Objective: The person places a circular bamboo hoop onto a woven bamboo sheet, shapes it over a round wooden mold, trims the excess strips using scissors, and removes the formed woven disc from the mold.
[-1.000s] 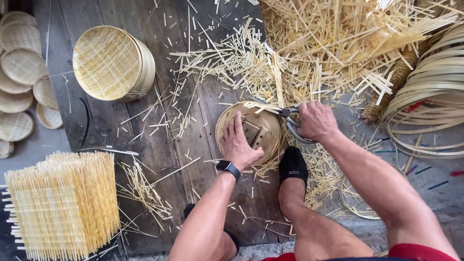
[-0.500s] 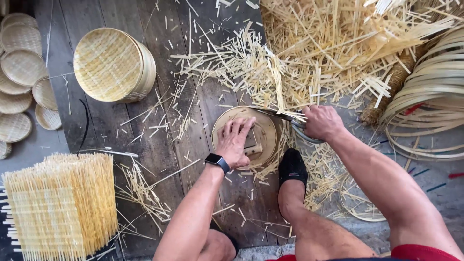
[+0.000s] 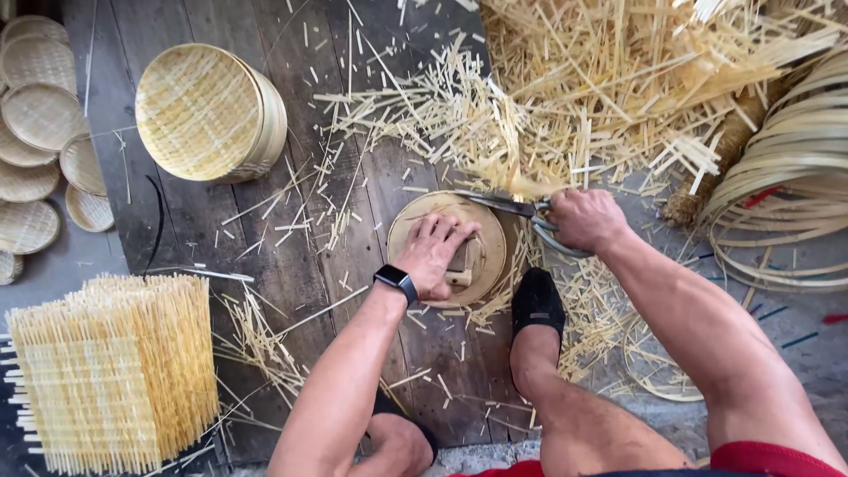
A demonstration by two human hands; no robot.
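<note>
My left hand [image 3: 437,252] presses flat on a round wooden disc [image 3: 408,231] that lies over a woven bamboo piece on the dark plank floor. A black watch [image 3: 396,282] sits on that wrist. My right hand [image 3: 586,219] grips large scissors [image 3: 511,207], whose blades lie along the disc's far edge. A foot in a black sock [image 3: 536,303] rests just right of the disc.
A stack of round woven lids [image 3: 208,113] stands at the upper left, with flat woven discs [image 3: 35,141] along the left edge. Square woven mats [image 3: 110,371] are stacked at the lower left. Cut bamboo strips [image 3: 601,88] lie heaped at the top, with coiled bamboo hoops [image 3: 791,168] on the right.
The scissors have moved along the disc's far edge. My left hand has shifted on the disc and now lies with its fingers pointing up to the right.
</note>
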